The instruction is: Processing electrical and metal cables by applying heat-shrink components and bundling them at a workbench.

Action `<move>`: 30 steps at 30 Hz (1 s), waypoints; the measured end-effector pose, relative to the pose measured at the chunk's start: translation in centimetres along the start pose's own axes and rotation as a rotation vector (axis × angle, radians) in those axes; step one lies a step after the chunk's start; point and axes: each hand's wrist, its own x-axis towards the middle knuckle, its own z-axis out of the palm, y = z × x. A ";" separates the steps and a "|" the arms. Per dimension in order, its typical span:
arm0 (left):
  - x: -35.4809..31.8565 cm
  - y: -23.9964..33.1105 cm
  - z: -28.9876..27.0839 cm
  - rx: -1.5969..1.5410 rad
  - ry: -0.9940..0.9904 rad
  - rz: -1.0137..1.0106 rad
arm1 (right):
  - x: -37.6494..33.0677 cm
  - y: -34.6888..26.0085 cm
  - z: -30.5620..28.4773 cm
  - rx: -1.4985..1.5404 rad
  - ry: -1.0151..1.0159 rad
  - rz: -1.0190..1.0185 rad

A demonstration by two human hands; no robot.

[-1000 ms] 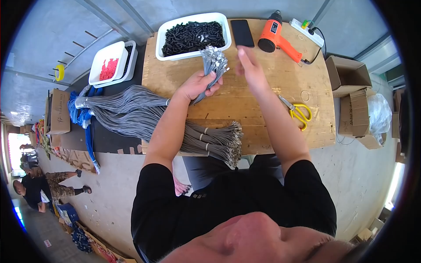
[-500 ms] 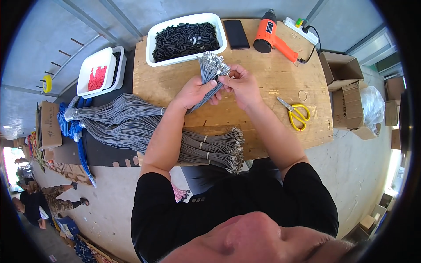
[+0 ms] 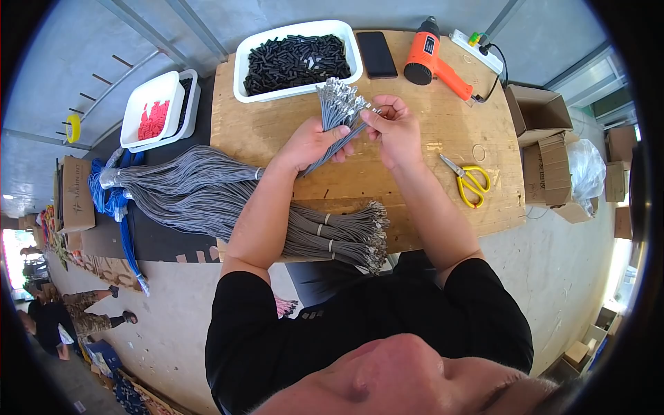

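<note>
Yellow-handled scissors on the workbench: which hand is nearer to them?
Right. The right hand sits just left of the yellow-handled scissors, pinching wire ends. The left hand is farther left, gripping the bundle of grey wires.

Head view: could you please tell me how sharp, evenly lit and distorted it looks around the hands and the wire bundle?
Head view: sharp and evenly lit at the left hand, right hand and wire bundle; soft shadows only; table edges bow from fisheye distortion; black rim at the corners; the near head at the bottom is blurred.
</note>
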 end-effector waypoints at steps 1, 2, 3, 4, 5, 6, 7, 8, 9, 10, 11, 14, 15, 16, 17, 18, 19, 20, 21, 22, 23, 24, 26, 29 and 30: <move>0.0 0.0 0.0 0.000 0.003 0.002 | 0.0 0.0 0.1 0.004 -0.011 0.004; 0.0 -0.1 0.0 -0.003 -0.038 0.051 | 0.1 0.0 0.2 0.008 -0.021 0.007; 0.0 -0.1 -0.1 -0.006 -0.079 0.099 | 0.0 -0.2 0.3 0.008 -0.024 0.006; -0.1 -0.1 -0.2 -0.005 -0.077 0.100 | -0.3 -0.6 0.6 0.063 -0.068 0.045; -0.2 -0.1 -0.2 -0.005 -0.070 0.116 | -0.5 -0.9 0.9 0.118 -0.112 0.085; -0.3 -0.1 -0.2 -0.004 -0.063 0.132 | -0.8 -1.1 0.8 0.119 -0.113 0.083; -0.4 -0.2 -0.3 -0.003 -0.066 0.135 | -1.1 -1.4 0.4 0.115 -0.189 0.120; -0.5 -0.2 -0.5 0.008 -0.089 0.142 | -1.2 -1.6 0.1 0.110 -0.265 0.156; -0.5 -0.3 -0.6 0.018 -0.113 0.149 | -1.0 -1.6 -0.1 0.111 -0.264 0.152; -0.4 -0.5 -0.6 0.018 -0.116 0.148 | -0.9 -1.5 -0.3 0.056 -0.315 0.159; -0.2 -0.7 -0.5 0.056 -0.123 0.122 | -0.8 -1.5 -0.5 0.002 -0.366 0.166; -0.4 -0.7 0.0 0.022 -0.148 0.076 | -0.2 -1.3 -0.2 -0.171 -0.338 0.150; -0.4 -0.6 0.1 -0.054 -0.161 0.057 | -0.4 -1.0 -0.1 -0.167 -0.333 0.147; -0.3 -0.6 0.0 -0.051 -0.161 0.057 | -0.5 -0.6 -0.1 -0.163 -0.288 0.104; -0.2 -0.7 -0.1 -0.024 -0.166 0.044 | -0.6 -0.4 0.0 -0.159 -0.241 0.061; -0.1 -0.7 -0.2 0.003 -0.171 0.031 | -0.7 -0.2 0.1 -0.157 -0.241 0.059; -0.1 -0.6 -0.1 0.005 -0.174 0.029 | -0.9 0.0 0.2 -0.146 -0.206 0.031; -0.1 -0.5 0.0 0.000 -0.160 0.040 | -0.9 0.0 0.3 -0.136 -0.170 0.004; -0.2 -0.3 0.1 -0.004 -0.147 0.051 | -0.9 0.0 0.3 -0.133 -0.167 0.005; -0.4 -0.2 0.1 -0.002 -0.148 0.047 | -1.1 -0.4 0.7 -0.145 -0.132 -0.001; -0.5 0.0 0.3 0.003 -0.134 0.065 | -1.1 -0.5 0.9 -0.158 -0.097 -0.007; -0.6 0.0 0.3 0.007 -0.120 0.084 | -1.2 -0.3 0.9 -0.154 -0.095 -0.004; -0.4 -0.6 -0.1 0.018 -0.124 0.044 | -1.1 -0.4 0.8 -0.119 -0.081 -0.004; -0.2 -0.8 0.0 0.032 -0.156 0.033 | -0.1 0.1 -0.4 -0.138 -0.144 0.071; -0.1 -0.8 0.2 0.039 -0.183 0.059 | 0.0 0.2 -0.9 -0.139 -0.145 0.069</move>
